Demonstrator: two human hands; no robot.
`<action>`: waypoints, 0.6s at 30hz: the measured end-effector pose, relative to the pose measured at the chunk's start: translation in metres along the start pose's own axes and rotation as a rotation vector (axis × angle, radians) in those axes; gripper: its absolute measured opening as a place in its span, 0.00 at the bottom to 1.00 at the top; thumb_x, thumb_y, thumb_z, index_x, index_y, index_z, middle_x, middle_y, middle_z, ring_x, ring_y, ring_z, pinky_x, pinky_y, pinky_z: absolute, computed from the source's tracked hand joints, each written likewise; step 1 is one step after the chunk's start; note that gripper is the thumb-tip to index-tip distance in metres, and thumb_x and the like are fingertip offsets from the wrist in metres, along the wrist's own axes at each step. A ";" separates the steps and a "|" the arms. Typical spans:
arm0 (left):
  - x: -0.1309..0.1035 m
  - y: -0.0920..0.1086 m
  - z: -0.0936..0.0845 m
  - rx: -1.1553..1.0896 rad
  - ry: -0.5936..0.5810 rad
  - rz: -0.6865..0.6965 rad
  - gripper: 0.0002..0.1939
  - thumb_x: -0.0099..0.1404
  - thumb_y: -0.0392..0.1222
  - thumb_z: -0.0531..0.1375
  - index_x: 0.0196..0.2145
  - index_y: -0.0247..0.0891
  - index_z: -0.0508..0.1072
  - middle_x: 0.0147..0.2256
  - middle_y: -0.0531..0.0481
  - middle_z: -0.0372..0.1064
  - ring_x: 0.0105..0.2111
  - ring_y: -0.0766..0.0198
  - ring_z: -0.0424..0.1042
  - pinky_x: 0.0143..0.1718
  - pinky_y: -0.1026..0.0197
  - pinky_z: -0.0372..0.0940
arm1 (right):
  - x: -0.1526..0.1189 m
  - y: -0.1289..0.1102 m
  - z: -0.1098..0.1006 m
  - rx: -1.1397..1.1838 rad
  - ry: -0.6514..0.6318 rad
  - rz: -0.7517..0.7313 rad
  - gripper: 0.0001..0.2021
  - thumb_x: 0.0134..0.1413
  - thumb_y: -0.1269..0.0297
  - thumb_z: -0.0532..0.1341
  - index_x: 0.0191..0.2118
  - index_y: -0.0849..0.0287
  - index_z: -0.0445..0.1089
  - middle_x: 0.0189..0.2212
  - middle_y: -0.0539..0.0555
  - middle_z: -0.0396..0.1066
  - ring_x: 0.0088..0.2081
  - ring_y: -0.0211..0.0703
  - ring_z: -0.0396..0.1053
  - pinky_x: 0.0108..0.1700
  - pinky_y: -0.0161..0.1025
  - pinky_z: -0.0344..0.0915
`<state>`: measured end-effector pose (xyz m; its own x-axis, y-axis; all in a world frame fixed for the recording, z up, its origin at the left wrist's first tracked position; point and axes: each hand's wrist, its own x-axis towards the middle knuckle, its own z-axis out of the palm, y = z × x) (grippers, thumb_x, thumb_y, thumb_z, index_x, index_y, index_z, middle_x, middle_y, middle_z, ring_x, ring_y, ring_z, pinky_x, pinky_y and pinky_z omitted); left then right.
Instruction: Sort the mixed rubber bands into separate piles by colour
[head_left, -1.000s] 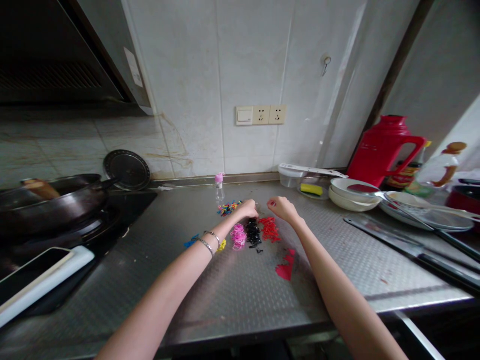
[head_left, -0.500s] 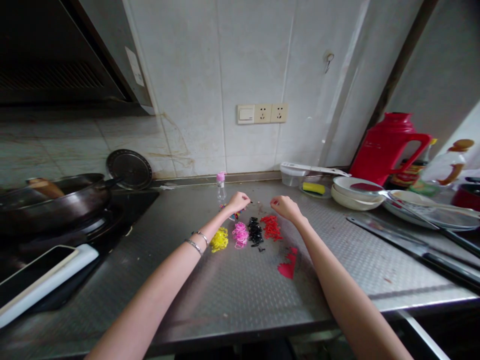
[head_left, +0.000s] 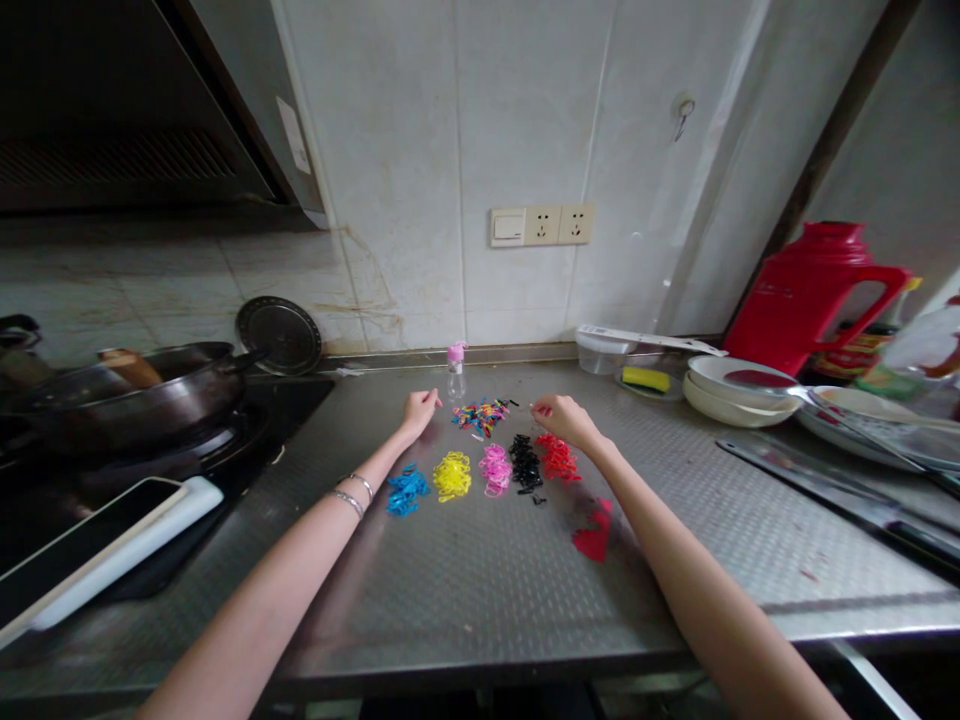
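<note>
My left hand [head_left: 420, 412] hovers left of the mixed pile of small coloured rubber bands [head_left: 481, 416], its fingers pinched together; anything between them is too small to make out. On the right, my right hand [head_left: 565, 420] is closed just behind the red rubber bands [head_left: 557, 458], and its fingertips hide whatever they hold. In a row nearer me lie blue rubber bands [head_left: 407, 490], yellow rubber bands [head_left: 452, 476], pink rubber bands [head_left: 496, 470] and black rubber bands [head_left: 525, 462]. Behind the mixed pile stands a small clear bottle with a pink cap [head_left: 456, 372].
A torn red piece [head_left: 594, 532] lies by my right forearm. To the right are a knife [head_left: 810, 490], bowls [head_left: 739, 402], a sponge [head_left: 645, 380] and a red thermos [head_left: 814, 290]. A pan [head_left: 150, 400] on the stove and a phone [head_left: 90, 545] are at left.
My left hand has moved left, away from the mixed pile, uncovering it and the blue rubber bands. The right hand stays near the red pile. The view has shifted slightly left.
</note>
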<state>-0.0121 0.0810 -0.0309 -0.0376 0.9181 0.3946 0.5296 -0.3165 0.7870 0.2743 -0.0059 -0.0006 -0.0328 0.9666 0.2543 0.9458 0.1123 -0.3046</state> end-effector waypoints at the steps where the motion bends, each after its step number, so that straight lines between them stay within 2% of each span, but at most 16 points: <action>1: -0.001 -0.003 0.000 -0.004 0.003 -0.009 0.21 0.56 0.51 0.47 0.18 0.34 0.68 0.13 0.55 0.55 0.16 0.69 0.56 0.21 0.67 0.50 | 0.000 -0.004 0.002 0.020 -0.006 -0.028 0.12 0.48 0.61 0.53 0.36 0.54 0.72 0.33 0.53 0.72 0.35 0.39 0.68 0.33 0.29 0.58; 5: -0.004 -0.008 0.002 -0.006 0.012 -0.019 0.21 0.56 0.51 0.46 0.18 0.34 0.68 0.12 0.55 0.54 0.16 0.69 0.55 0.20 0.67 0.49 | -0.003 -0.021 0.008 0.090 -0.032 -0.139 0.11 0.47 0.64 0.54 0.36 0.55 0.72 0.35 0.52 0.72 0.36 0.39 0.67 0.36 0.29 0.59; 11: -0.006 -0.006 0.001 -0.046 -0.004 -0.021 0.20 0.57 0.49 0.47 0.17 0.34 0.67 0.12 0.56 0.53 0.16 0.70 0.55 0.21 0.68 0.49 | 0.000 -0.051 0.017 0.149 -0.099 -0.302 0.11 0.45 0.66 0.55 0.34 0.55 0.72 0.35 0.50 0.72 0.36 0.38 0.67 0.37 0.29 0.59; 15: -0.007 -0.004 0.000 -0.060 -0.013 -0.024 0.20 0.56 0.49 0.48 0.17 0.34 0.67 0.12 0.56 0.53 0.16 0.70 0.56 0.21 0.67 0.49 | 0.007 -0.070 0.021 0.080 -0.198 -0.446 0.11 0.43 0.68 0.55 0.34 0.54 0.72 0.33 0.50 0.72 0.35 0.38 0.68 0.36 0.28 0.58; 18: -0.007 -0.005 0.001 -0.061 -0.012 -0.017 0.19 0.55 0.49 0.48 0.16 0.34 0.67 0.12 0.56 0.53 0.16 0.70 0.56 0.21 0.67 0.49 | 0.012 -0.081 0.024 0.011 -0.236 -0.497 0.14 0.42 0.68 0.56 0.37 0.55 0.72 0.33 0.51 0.72 0.34 0.38 0.68 0.34 0.28 0.58</action>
<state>-0.0141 0.0766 -0.0383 -0.0355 0.9262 0.3755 0.4767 -0.3145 0.8209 0.1890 0.0026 0.0050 -0.5472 0.8221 0.1572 0.7949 0.5692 -0.2100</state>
